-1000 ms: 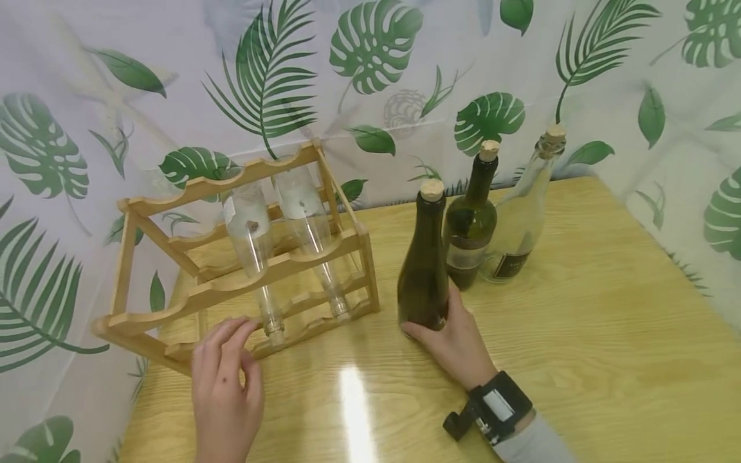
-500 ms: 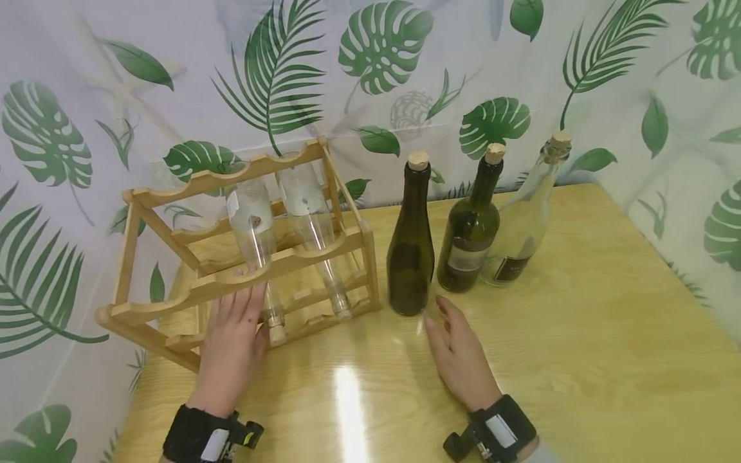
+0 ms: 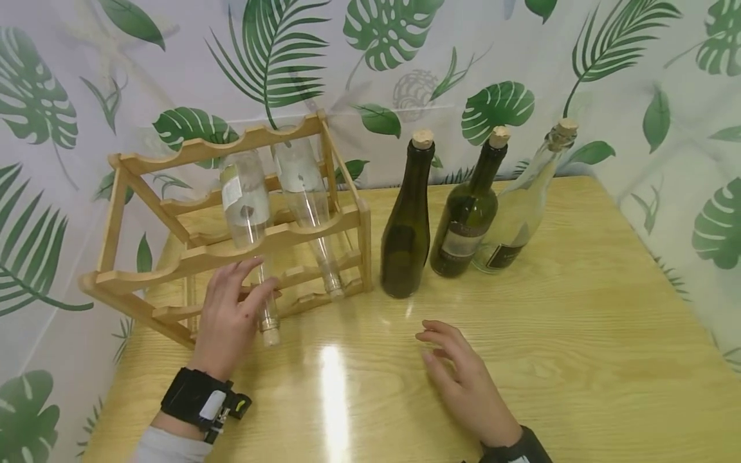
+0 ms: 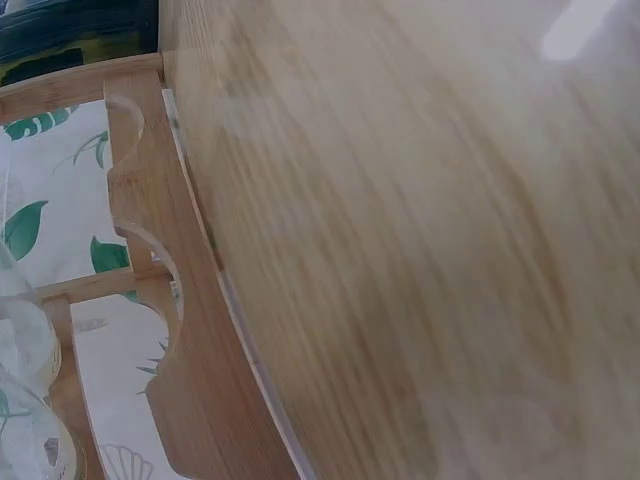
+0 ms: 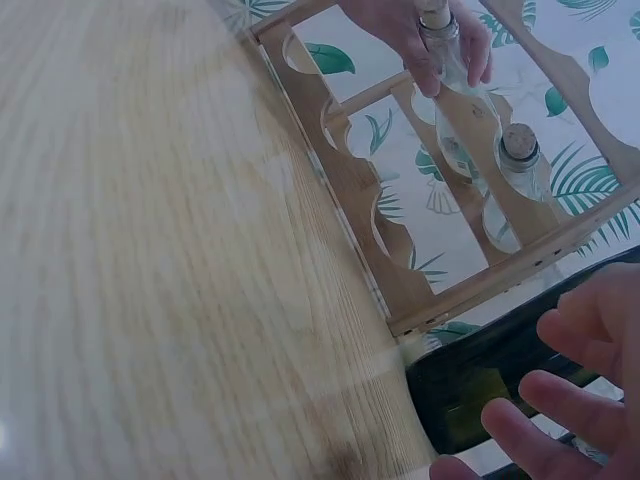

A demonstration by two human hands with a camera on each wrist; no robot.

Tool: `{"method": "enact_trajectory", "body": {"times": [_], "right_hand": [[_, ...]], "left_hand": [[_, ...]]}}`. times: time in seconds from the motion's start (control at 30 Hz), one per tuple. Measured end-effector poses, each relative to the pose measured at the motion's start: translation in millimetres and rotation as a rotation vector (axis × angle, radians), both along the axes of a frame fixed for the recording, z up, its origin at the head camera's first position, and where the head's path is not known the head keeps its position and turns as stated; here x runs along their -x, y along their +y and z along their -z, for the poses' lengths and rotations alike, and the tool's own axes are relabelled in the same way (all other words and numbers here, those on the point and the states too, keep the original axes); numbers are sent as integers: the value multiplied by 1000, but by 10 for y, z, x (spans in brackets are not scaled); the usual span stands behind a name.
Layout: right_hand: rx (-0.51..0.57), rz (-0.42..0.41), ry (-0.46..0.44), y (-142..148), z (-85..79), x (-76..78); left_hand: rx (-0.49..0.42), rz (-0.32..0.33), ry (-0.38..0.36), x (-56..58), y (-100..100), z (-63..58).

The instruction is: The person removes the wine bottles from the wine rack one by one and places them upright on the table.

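In the head view, my left hand [image 3: 228, 308] holds the neck of a clear corked bottle [image 3: 246, 196] lying in the wooden rack [image 3: 278, 241]. Thumb and fingers lie on either side of that neck, as the right wrist view also shows. A second clear bottle [image 3: 303, 186] lies to its right, neck toward me. Over the table, my right hand [image 3: 463, 379] has loosely bent fingers and holds nothing. Beyond its fingertips a dark green corked bottle [image 3: 405, 225] stands upright, right of the rack.
Behind and right of the dark bottle stand a green labelled bottle [image 3: 466, 225] and a clear bottle [image 3: 515, 218], both corked. The wooden table [image 3: 579, 341] meets a leaf-print cloth [image 3: 428, 96] at the back and sides.
My right hand has let go of the dark bottle, now standing nearer the rack, and drawn back. My left hand has taken the clear bottle's neck, which has shifted slightly toward me.
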State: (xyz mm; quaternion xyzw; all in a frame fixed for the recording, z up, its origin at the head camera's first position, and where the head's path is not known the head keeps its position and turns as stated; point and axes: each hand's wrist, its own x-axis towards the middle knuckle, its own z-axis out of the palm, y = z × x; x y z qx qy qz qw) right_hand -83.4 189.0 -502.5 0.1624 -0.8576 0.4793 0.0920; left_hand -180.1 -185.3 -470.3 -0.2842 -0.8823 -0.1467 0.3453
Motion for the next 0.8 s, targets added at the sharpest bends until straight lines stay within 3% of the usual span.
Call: {"method": "enact_trajectory", "body": {"times": [0.13, 0.3, 0.5, 0.7, 0.8], "right_hand": [[-23, -16, 22, -18, -37, -50], [-70, -33, 40, -24, -104, -98], [-25, -61, 84, -84, -182, -97], [44, -151, 191, -247, -289, -13], [84, -208, 192, -433, -358, 28]], "left_hand": [[53, 91, 93, -10, 7, 0], [-52, 256, 264, -191, 144, -58], [-176, 480, 461, -439, 496, -377], [-97, 671, 655, -607, 851, -776], [-86, 725, 677, -729, 998, -979]]}}
